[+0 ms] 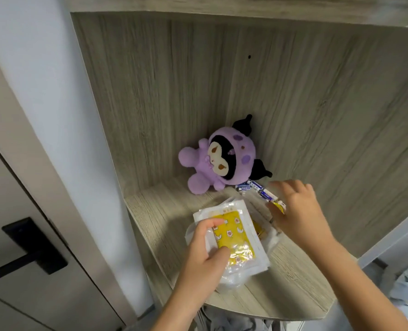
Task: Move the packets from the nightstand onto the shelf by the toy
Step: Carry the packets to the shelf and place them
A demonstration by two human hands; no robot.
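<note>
So we're at the shelf [293, 271] now, and the packets [231, 237] are already lying on it as a loose stack, clear plastic with a yellow patterned one on top. They're sitting toward the front of the board, near the purple toy [219, 161] but not touching it. The toy is slumped in the back corner against the wall panel.

Our left hand [205, 256] is pinching the near-left edge of the stack, thumb on top and fingers curled over the plastic, so it looks like we're setting the pile down or squaring it up. Our right hand [298, 211] is spread open just to the right of the stack, fingers loose, not gripping anything we can make out. It's a bit blurred, so hard to say more. There's a small yellow bit [279, 207] at its thumb side, can't tell if that's another packet or something else.

Behind the right hand there's a row of batteries [257, 188] lying next to the toy.

Seems to us this is the placing step, basically almost done for this batch. Next move would call for letting go with the left hand and maybe nudging the stack back toward the toy without knocking the batteries around. The nightstand isn't in view, so we can't say if more packets are waiting there.
</note>
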